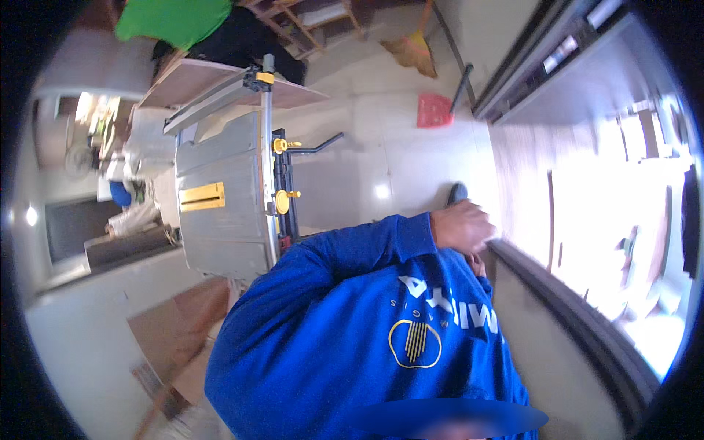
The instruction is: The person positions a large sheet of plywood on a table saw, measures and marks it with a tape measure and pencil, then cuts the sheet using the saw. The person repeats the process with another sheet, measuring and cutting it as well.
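Observation:
My left hand point(462, 226) is in front of my blue sweatshirt, right of centre, slightly blurred, with its fingers curled; whatever may be in them cannot be made out. My right hand point(477, 265) shows only a little behind it and below, its fingers mostly hidden. A grey table saw point(220, 231) with a yellow throat plate point(192, 196) and yellow knobs stands to the left of my hands. My dark shoe point(458, 191) shows just above my left hand on the tiled floor.
A person in a green top point(172, 18) is beyond a plywood board point(301, 95). A red dustpan point(434, 110) and broom point(411, 55) are ahead. A bright opening with a dark frame point(565, 323) is at right. More boards point(169, 330) lie at lower left.

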`<state>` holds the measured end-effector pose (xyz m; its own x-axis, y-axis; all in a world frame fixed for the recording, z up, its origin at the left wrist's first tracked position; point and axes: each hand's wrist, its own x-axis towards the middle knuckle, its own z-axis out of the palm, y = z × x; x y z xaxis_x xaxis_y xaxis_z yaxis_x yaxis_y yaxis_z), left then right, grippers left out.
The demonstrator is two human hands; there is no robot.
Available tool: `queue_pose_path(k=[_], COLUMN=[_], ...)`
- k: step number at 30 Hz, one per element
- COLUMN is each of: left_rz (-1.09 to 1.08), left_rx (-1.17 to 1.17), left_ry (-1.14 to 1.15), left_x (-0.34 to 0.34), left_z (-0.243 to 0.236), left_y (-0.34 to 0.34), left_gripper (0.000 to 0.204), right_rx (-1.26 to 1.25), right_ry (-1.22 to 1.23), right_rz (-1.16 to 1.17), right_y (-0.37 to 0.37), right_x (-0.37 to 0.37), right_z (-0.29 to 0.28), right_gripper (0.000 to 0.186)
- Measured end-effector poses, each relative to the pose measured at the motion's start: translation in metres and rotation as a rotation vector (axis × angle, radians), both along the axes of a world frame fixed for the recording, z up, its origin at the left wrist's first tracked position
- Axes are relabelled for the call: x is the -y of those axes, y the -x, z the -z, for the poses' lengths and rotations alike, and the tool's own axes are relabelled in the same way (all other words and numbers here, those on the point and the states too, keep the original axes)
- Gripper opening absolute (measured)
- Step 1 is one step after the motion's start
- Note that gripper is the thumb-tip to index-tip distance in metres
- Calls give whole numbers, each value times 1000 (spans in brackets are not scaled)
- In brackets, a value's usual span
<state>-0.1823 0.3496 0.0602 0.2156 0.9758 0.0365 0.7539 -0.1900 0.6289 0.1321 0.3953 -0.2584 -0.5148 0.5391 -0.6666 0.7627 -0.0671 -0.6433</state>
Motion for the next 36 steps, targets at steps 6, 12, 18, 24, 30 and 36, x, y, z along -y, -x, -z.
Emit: queue_pose_path(k=[6,12,18,24,30,36], left_rz=[-528,-1475,-1731,-641,-1570,-1828], left_rx=[3,877,988,114,825,1344], left_ry=[677,436,914,1180,781,605], left_x=[-21,108,225,229,220,227], left_z=[159,221,247,330,362,286], left_y=[89,119,43,-36,-7,124], left_gripper=[27,28,30,69,44,37], right_rx=[231,166,45,-454,-51,128], right_ry=[-152,-383,-361,-678,-80,-210], right_rz=[-670,-1440,-1330,-1647,-1048,-1022], right_y=[5,19,82,198,322,442], right_x=[-155,-293,-352,-331,-257,-215], right_z=[51,86,106,112,63,40], right_gripper=[41,20,19,21,35,40])
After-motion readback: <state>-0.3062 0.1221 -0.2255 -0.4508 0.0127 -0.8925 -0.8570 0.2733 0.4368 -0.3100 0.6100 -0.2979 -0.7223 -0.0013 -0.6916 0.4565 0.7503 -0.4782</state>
